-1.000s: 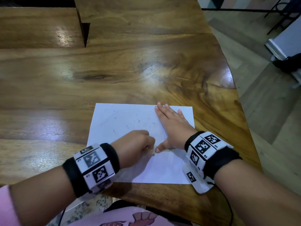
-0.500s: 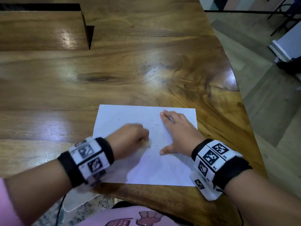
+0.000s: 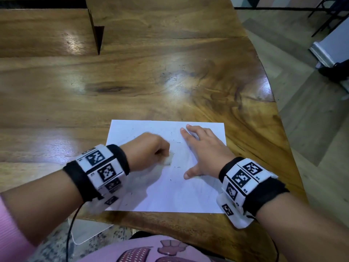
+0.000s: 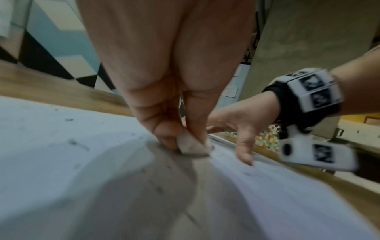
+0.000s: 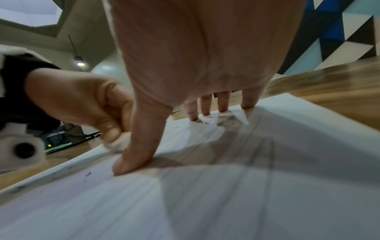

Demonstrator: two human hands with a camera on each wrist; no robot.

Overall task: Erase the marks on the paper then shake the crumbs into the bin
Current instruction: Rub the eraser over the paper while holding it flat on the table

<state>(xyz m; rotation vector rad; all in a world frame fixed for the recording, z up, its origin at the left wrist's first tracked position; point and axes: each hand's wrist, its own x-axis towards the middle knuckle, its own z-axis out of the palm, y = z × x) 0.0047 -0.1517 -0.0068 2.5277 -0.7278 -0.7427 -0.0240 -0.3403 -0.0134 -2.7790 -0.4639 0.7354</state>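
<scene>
A white sheet of paper [image 3: 188, 193] lies near the front edge of the wooden table [image 3: 132, 82], dotted with small dark eraser crumbs. My left hand [image 3: 151, 150] pinches a small white eraser [image 4: 192, 144] and presses it on the middle of the sheet; the eraser [image 3: 169, 157] is blurred in the head view. My right hand [image 3: 204, 148] lies flat on the sheet's right part, fingers straight and thumb spread. In the right wrist view its fingertips [image 5: 205, 110] press the paper [image 5: 246, 186] and the eraser [image 5: 120, 143] shows beside the thumb. No bin is in view.
The table's right edge [image 3: 279, 118] curves away to a wooden floor. A raised wooden step [image 3: 47, 31] stands at the back left. Crumbs lie scattered on the wood [image 3: 175, 76] beyond the sheet. A white flat object [image 3: 88, 231] lies below the table's front edge.
My left hand with the eraser has moved up and to the left across the sheet in a rubbing stroke. My right hand has stayed flat on the sheet.
</scene>
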